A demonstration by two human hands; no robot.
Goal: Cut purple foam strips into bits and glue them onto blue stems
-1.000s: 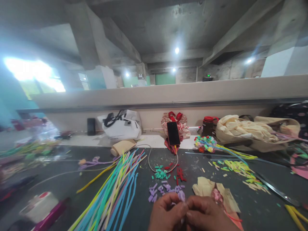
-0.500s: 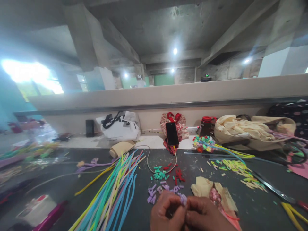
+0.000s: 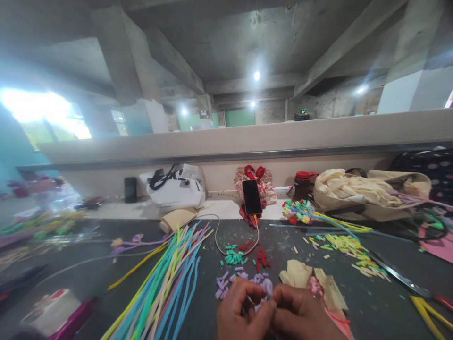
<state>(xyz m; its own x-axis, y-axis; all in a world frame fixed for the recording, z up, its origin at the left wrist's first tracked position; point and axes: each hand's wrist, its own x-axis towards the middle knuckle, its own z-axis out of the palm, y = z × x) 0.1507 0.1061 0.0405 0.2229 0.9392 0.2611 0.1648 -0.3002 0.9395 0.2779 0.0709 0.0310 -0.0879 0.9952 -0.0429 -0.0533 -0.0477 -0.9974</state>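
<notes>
My left hand [image 3: 242,311] and my right hand [image 3: 300,309] meet at the front centre, fingertips pinched together around a small purple piece [image 3: 266,288]. Its lower part is hidden by the fingers. Just behind my left hand lie short purple pieces [image 3: 222,283] on the dark table. Beyond them are small teal pieces [image 3: 233,256] and red pieces [image 3: 261,257]. Beside my right hand is crumpled tan paper [image 3: 296,274] with a pink bundle [image 3: 316,287] on it.
Long coloured strips [image 3: 166,278] fan out at left. A phone [image 3: 252,197] on a cable leans against a patterned bag. Yellow-green pieces [image 3: 343,246], scissors [image 3: 403,278] and a cream cloth bag [image 3: 364,191] lie at right. A white bag [image 3: 177,189] stands behind.
The purple piece has shifted slightly down and left between my fingertips, and more of it shows between the hands. Both hands have moved slightly left in view.
</notes>
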